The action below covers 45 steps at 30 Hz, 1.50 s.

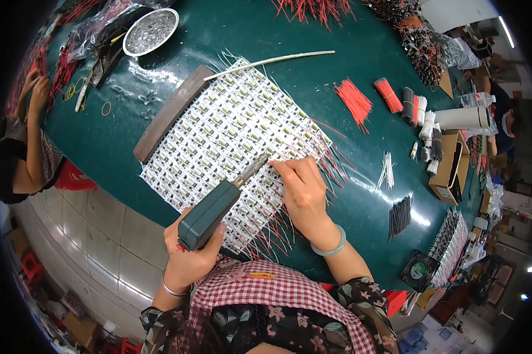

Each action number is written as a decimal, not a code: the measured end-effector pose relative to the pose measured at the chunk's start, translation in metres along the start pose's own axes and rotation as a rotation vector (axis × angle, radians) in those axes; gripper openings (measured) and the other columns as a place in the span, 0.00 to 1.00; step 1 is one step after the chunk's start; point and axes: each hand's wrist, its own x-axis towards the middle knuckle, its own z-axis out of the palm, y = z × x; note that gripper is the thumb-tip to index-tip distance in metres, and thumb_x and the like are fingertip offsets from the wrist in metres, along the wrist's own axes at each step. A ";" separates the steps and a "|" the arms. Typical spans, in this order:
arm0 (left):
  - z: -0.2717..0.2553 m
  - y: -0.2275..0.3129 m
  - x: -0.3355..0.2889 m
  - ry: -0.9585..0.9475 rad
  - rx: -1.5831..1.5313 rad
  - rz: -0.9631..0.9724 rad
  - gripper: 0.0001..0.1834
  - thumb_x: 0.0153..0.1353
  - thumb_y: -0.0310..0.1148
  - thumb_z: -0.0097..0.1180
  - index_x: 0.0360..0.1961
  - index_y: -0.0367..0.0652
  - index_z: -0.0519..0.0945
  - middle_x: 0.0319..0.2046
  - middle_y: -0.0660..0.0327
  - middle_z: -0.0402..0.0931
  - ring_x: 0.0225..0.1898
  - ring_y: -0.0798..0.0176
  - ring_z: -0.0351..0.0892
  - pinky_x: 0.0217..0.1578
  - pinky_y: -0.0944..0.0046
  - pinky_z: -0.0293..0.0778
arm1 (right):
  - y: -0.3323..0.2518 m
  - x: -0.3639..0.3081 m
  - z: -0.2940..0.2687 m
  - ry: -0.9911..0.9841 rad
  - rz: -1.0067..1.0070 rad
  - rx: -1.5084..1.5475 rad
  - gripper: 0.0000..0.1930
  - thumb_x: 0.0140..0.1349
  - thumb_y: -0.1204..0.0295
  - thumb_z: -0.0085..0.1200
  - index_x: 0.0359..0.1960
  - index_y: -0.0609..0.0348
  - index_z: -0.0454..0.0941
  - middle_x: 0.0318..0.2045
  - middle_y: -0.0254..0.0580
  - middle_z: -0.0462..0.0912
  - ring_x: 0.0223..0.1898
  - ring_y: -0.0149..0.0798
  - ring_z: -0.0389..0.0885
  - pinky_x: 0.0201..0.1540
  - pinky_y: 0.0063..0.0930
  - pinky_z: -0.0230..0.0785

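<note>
**Soldering at the green surface**

On the dark green surface (336,53), a white component panel (230,135) lies near its front edge. The left hand (186,256) grips a soldering iron (218,203), tip angled onto the panel. The right hand (304,189) pinches a red wire (277,160) beside the tip.

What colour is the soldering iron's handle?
Dark grey-green, held in the left hand; soldering iron, head view.

Soldering tool (214,205): rear of grip hidden inside the left hand (189,253). Panel of small components (230,135): near rows covered by the right hand (301,192) and tool; individual parts too small to identify. Co-worker's hands (35,88): cut by the left rim. Metal bowl (151,30): contents indistinct.
</note>
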 end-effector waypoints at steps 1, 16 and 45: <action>0.000 0.001 0.000 0.000 -0.001 -0.001 0.11 0.52 0.19 0.65 0.38 0.31 0.82 0.30 0.56 0.81 0.26 0.65 0.80 0.29 0.67 0.74 | 0.000 0.000 0.000 -0.001 0.000 -0.001 0.20 0.46 0.92 0.57 0.43 0.64 0.82 0.33 0.44 0.79 0.34 0.45 0.75 0.36 0.35 0.71; -0.001 0.000 -0.003 -0.008 0.025 -0.084 0.07 0.52 0.20 0.65 0.32 0.33 0.80 0.26 0.59 0.78 0.24 0.67 0.77 0.27 0.67 0.71 | 0.002 -0.003 0.003 -0.017 -0.036 -0.014 0.19 0.45 0.90 0.55 0.42 0.68 0.81 0.33 0.46 0.76 0.35 0.46 0.75 0.35 0.36 0.72; -0.003 0.003 -0.005 0.034 -0.016 -0.015 0.10 0.52 0.20 0.66 0.37 0.32 0.83 0.29 0.59 0.81 0.26 0.71 0.78 0.28 0.69 0.73 | -0.002 0.001 -0.005 -0.046 -0.026 -0.027 0.19 0.44 0.90 0.55 0.41 0.66 0.82 0.34 0.43 0.78 0.36 0.44 0.75 0.37 0.35 0.73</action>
